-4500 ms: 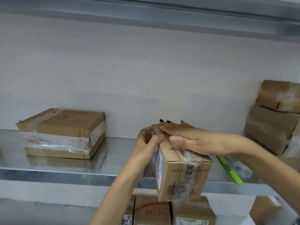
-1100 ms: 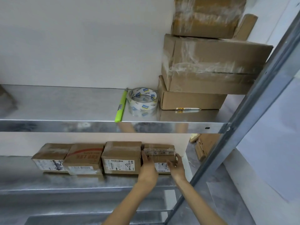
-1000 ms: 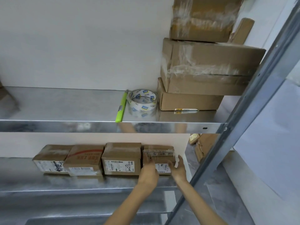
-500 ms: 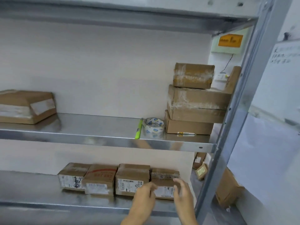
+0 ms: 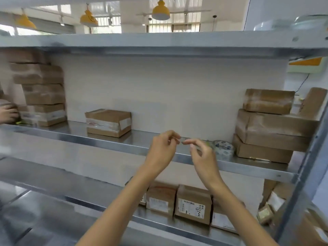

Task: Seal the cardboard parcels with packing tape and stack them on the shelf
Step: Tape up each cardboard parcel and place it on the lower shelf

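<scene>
**Hands up at the middle shelf, small parcels lined up below**

The row of small parcels (image 5: 193, 205) sits on the lower shelf (image 5: 74, 189) toward its right end. The boxes stand side by side with their labels facing out, and the left forearm crosses in front of the leftmost one. Above them, both hands are held up before the front edge of the middle shelf (image 5: 106, 141), clear of every box. The left hand (image 5: 162, 150) and the right hand (image 5: 204, 157) have their fingers curled, the tips almost meeting. Whether they pinch anything between them I cannot tell through the blur.

Just behind the right hand, the roll of packing tape (image 5: 222, 150) lies on the middle shelf, close beside a stack of three larger boxes (image 5: 266, 130) at the right end. A single taped box (image 5: 108, 122) stands further left along that shelf, toward the back. A taller stack (image 5: 42, 96) fills the left end, where another person's hand (image 5: 8, 113) shows at the edge. Yellow pendant lamps (image 5: 160, 12) hang beyond the top shelf (image 5: 159, 43)
</scene>
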